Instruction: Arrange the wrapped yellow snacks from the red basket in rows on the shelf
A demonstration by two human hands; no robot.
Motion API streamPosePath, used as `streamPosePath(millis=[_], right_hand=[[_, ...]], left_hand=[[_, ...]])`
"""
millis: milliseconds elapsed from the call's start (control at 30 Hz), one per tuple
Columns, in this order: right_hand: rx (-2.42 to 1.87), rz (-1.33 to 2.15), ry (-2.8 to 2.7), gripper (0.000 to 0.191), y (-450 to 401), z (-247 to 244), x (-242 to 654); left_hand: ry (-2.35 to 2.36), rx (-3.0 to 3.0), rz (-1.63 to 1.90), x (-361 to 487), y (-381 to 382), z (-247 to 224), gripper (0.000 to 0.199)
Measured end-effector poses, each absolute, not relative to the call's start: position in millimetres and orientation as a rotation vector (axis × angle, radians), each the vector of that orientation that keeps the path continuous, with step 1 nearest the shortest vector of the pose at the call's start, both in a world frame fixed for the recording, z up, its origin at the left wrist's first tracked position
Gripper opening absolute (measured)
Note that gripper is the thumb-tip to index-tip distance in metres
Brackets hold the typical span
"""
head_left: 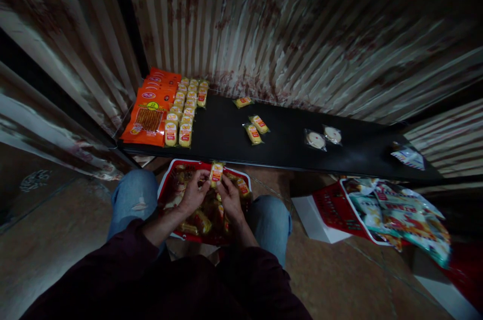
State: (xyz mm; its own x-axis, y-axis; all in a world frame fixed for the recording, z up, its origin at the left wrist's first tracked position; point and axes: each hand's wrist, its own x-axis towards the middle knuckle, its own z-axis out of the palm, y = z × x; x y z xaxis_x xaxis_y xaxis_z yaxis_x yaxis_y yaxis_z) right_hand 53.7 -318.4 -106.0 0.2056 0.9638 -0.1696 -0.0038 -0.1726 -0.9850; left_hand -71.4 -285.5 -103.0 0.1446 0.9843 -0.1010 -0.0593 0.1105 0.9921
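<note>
A person sits with jeans-clad knees apart, the left knee and right knee flanking a red basket with a white rim. Above the basket, near the shelf's front edge, the person holds one small yellow snack packet upright, its orange and red label visible. The left hand pinches its left side between thumb and fingers; the right hand is closed on its lower right edge. More wrapped packets, dim and jumbled, lie in the basket below.

Beyond the hands runs a long black shelf. At its far left, orange snack bags overlap in a line from front to back. Just right of them, touching or nearly so, stand matching yellow packets in close rows. Toward the middle are three loose yellow packets, two side by side and one farther back. Farther right lie two round white wrapped snacks, then a blue-and-white packet near the right end. Striped, floral-marked fabric hangs behind. On the near right, a second red basket holds large, shiny snack bags.
</note>
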Motion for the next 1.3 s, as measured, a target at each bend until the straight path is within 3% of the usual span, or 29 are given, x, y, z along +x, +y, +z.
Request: streamPosePath(millis=[300, 800, 1300], right_hand=[[-1.439, 1.085, -0.929, 0.045, -313, -101, 52], [-1.459, 0.972, -1.071, 0.045, -272, -68, 51], [-1.459, 0.941, -1.203, 0.037, -221, -65, 61]], left_hand=[[1.239, 1.511, 1.075, -71, -286, -98, 0.014], [1.273, 1.644, 1.243, -68, -252, -77, 0.009], [1.307, 1.705, 1.380, -56, -214, -73, 0.023]])
